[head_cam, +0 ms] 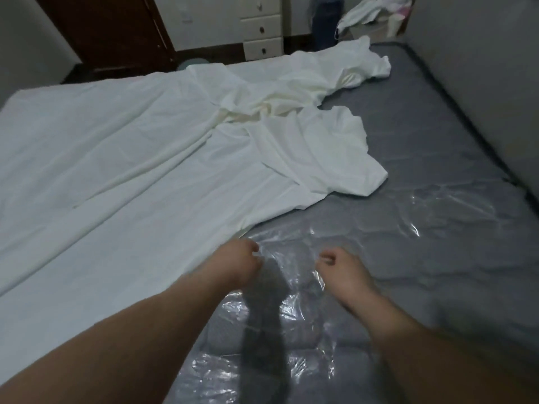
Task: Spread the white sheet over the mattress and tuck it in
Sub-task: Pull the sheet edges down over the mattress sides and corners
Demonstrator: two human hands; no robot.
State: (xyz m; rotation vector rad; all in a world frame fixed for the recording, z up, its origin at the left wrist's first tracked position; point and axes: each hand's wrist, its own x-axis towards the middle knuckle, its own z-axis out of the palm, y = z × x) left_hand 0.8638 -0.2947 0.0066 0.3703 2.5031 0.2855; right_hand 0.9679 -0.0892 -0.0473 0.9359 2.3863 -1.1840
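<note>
The white sheet lies flat over the left part of the mattress. Its right side is bunched into folds near the middle and far end. The grey mattress is bare on the right and near side, under shiny clear plastic wrap. Both my arms reach forward over the near bare part. My left hand hovers just beside the sheet's near edge, fingers curled, with nothing seen in it. My right hand is a hand's width to its right over the plastic, fingers curled too and holding nothing.
A grey wall runs along the mattress's right side. Beyond the far end stand a white chest of drawers, a dark wooden door, a person's legs in jeans and a basket with white laundry.
</note>
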